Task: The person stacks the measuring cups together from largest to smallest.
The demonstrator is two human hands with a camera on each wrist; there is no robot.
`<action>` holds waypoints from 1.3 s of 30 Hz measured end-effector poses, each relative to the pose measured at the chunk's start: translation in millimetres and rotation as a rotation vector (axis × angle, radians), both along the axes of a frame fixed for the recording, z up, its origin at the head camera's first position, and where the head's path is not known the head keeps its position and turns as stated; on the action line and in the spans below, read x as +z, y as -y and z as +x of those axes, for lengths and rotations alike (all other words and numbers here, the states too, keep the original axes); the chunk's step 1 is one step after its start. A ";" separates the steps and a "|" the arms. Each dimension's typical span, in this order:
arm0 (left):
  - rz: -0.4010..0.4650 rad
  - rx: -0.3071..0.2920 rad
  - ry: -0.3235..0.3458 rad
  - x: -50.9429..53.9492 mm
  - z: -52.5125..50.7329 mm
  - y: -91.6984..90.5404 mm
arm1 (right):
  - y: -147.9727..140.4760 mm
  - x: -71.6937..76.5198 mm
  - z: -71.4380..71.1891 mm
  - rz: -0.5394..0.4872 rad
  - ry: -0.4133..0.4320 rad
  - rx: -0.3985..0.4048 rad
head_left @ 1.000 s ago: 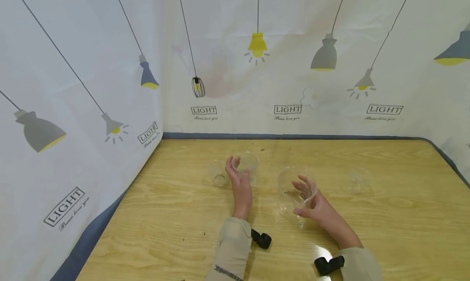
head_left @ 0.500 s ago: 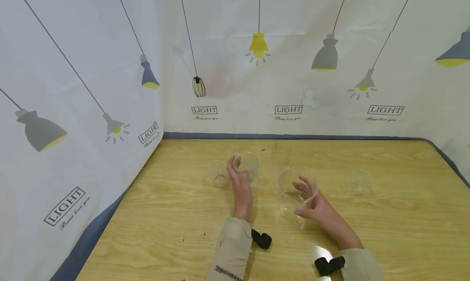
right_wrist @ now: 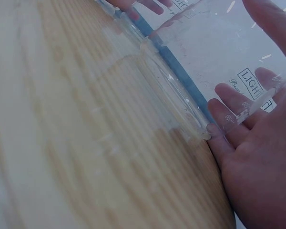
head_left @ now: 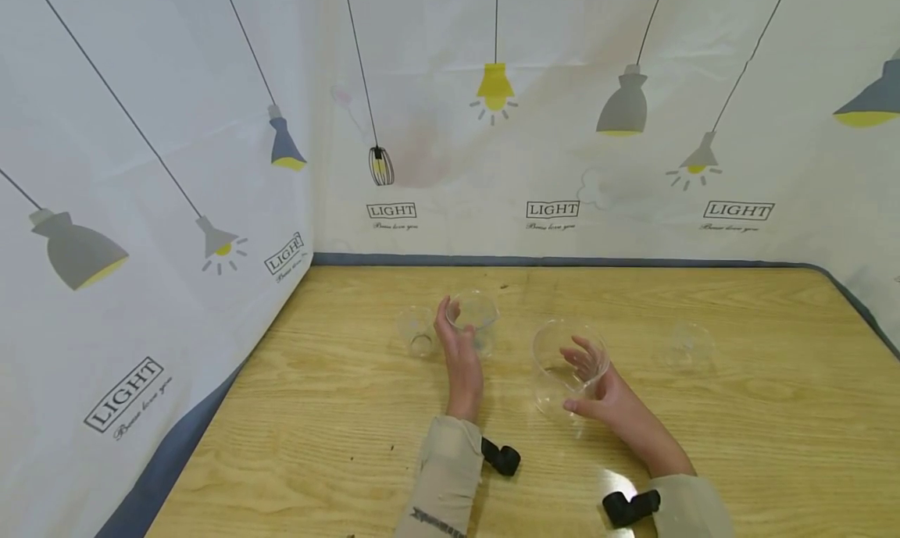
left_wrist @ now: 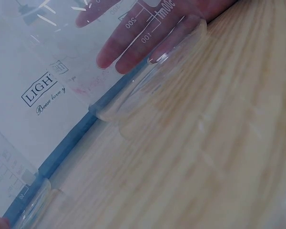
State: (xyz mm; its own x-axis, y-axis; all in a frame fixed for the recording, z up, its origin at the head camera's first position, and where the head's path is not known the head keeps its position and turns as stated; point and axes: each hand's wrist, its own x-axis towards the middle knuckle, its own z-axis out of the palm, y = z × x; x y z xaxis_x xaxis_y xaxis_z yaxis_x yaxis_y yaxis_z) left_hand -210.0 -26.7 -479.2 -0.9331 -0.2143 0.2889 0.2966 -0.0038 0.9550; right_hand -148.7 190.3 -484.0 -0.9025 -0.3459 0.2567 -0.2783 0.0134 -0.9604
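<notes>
1. Grips small beaker (head_left: 481, 316) with left hand (head_left: 461, 355) curled around its left side.
2. Holds large beaker (head_left: 551, 382), just right of that grip, in right hand (head_left: 606, 393).
3. Seen: clear vessel (head_left: 415, 327) just left of left grip; faint transparent item (head_left: 689, 344) well right of right grip.

"LIGHT" over "Beese love you" on white backdrop (head_left: 450, 147), mirrored "100", "200" on large beaker (head_left: 558, 382)

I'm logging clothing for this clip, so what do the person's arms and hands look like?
Left hand and right hand are ungloved. The left sleeve and right sleeve are beige; the left has a dark marking, unreadable here. Small black devices with rounded ends jut from the left cuff and right cuff.
</notes>
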 end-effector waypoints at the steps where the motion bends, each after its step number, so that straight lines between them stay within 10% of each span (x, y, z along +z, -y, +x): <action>1: -0.004 0.004 0.006 0.0 0.1 0.1 | 0.1 -0.3 -0.3 -0.004 0.001 0.001; 39: 0.087 -0.085 0.021 13.5 6.3 1.1 | -1.0 -0.4 -0.6 0.009 -0.034 0.009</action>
